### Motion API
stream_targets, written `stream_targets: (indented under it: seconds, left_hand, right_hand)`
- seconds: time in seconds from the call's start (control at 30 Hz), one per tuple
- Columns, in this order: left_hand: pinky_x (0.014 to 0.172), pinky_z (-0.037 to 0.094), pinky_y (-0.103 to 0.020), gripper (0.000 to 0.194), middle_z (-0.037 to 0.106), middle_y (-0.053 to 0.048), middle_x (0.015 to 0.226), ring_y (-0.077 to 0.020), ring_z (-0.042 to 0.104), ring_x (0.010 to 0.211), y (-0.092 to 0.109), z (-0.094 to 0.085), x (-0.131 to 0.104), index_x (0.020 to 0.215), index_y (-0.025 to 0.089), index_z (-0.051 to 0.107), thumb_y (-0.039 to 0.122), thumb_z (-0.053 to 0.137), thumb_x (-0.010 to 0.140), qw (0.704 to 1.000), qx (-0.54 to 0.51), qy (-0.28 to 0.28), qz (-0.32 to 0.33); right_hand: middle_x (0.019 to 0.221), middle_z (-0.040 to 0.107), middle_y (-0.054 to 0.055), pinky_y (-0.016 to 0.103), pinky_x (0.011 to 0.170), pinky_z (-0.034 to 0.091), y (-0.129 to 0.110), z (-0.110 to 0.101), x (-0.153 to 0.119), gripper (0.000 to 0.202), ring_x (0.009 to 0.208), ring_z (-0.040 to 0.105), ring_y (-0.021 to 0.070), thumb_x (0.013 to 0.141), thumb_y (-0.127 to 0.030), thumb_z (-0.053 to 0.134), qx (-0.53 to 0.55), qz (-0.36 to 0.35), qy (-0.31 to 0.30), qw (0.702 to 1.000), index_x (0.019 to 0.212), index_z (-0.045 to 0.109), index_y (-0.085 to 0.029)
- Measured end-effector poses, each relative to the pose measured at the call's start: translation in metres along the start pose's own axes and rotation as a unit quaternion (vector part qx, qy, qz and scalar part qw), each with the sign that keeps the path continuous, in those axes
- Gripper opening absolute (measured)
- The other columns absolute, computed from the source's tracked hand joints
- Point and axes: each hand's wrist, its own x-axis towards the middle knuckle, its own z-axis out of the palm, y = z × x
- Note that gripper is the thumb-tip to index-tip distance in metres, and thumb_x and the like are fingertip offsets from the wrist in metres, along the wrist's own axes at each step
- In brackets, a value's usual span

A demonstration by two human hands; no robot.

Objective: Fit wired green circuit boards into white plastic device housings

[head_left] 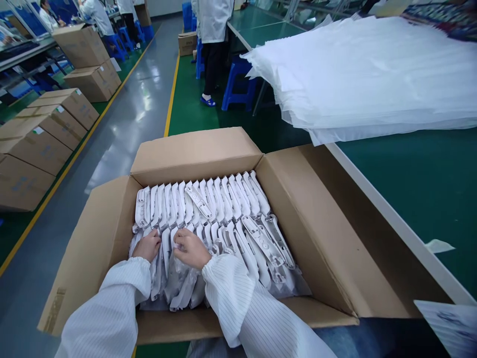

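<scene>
An open cardboard box stands before me, packed with two rows of slim white plastic parts in clear bags. In the near row, at the left, my left hand has its fingers closed on the top of a bagged white plastic part. Just to its right, my right hand pinches the upper end of another bagged white plastic part; its fingertips are partly hidden. One loose-looking white part lies slanted across the far row. Another part lies tilted over the near row's right end.
A stack of thin white sheets overhangs the green table on the right. Closed cartons line the aisle at left. Ahead, a person in a white coat stands near a blue stool. Other people sit farther back.
</scene>
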Motion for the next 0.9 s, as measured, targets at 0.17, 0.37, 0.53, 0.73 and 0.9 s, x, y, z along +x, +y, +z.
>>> stream_targets:
  seconds: [0.17, 0.37, 0.53, 0.73, 0.9]
  left_hand:
    - [0.066, 0.042, -0.029, 0.019, 0.052, -0.001, 0.074, -0.0119, 0.05, 0.066, 0.03, -0.018, -0.018, 0.07, 0.013, 0.056, 0.027, 0.047, 0.08, 0.998, 0.012, 0.009, 0.06]
    - [0.066, 0.045, -0.024, 0.016, 0.056, -0.002, 0.079, -0.0121, 0.055, 0.071, 0.036, -0.033, -0.029, 0.077, 0.016, 0.061, 0.026, 0.048, 0.078, 0.998, -0.014, -0.013, 0.062]
    - [0.062, 0.047, -0.029, 0.016, 0.057, 0.0, 0.074, -0.0107, 0.054, 0.061, -0.006, -0.023, -0.01, 0.085, 0.011, 0.056, 0.026, 0.05, 0.08, 0.997, 0.057, 0.016, -0.055]
    - [0.076, 0.045, -0.037, 0.018, 0.056, -0.004, 0.092, -0.0159, 0.054, 0.083, -0.01, -0.003, 0.003, 0.094, 0.014, 0.055, 0.025, 0.05, 0.08, 0.995, 0.093, -0.011, -0.021]
    - [0.079, 0.043, -0.039, 0.022, 0.054, -0.006, 0.1, -0.0183, 0.052, 0.089, -0.005, 0.002, 0.002, 0.097, 0.014, 0.053, 0.025, 0.052, 0.079, 0.996, 0.083, -0.017, -0.016]
  right_hand:
    - [0.075, 0.058, 0.003, 0.026, 0.06, 0.037, -0.001, 0.002, -0.004, 0.028, 0.071, 0.053, 0.0162, 0.074, -0.033, 0.055, -0.022, 0.063, 0.013, 0.998, 0.095, 0.052, -0.014]
    - [0.075, 0.058, 0.001, 0.03, 0.068, 0.042, -0.01, 0.01, -0.005, 0.019, 0.075, 0.054, 0.0137, 0.081, -0.03, 0.048, -0.038, 0.031, -0.049, 0.998, 0.076, 0.056, -0.013]
    - [0.075, 0.056, 0.001, 0.03, 0.066, 0.043, -0.008, 0.011, -0.004, 0.022, 0.072, 0.053, 0.0127, 0.082, -0.031, 0.049, -0.053, 0.039, -0.05, 0.997, 0.073, 0.055, -0.012]
    - [0.078, 0.056, 0.001, 0.03, 0.067, 0.043, -0.006, 0.012, -0.004, 0.021, 0.076, 0.053, 0.0132, 0.08, -0.031, 0.051, -0.054, 0.028, -0.033, 0.998, 0.072, 0.055, -0.012]
    - [0.076, 0.056, 0.001, 0.029, 0.066, 0.044, -0.004, 0.013, -0.003, 0.022, 0.073, 0.053, 0.0125, 0.08, -0.032, 0.05, -0.053, 0.03, -0.034, 0.998, 0.071, 0.054, -0.012]
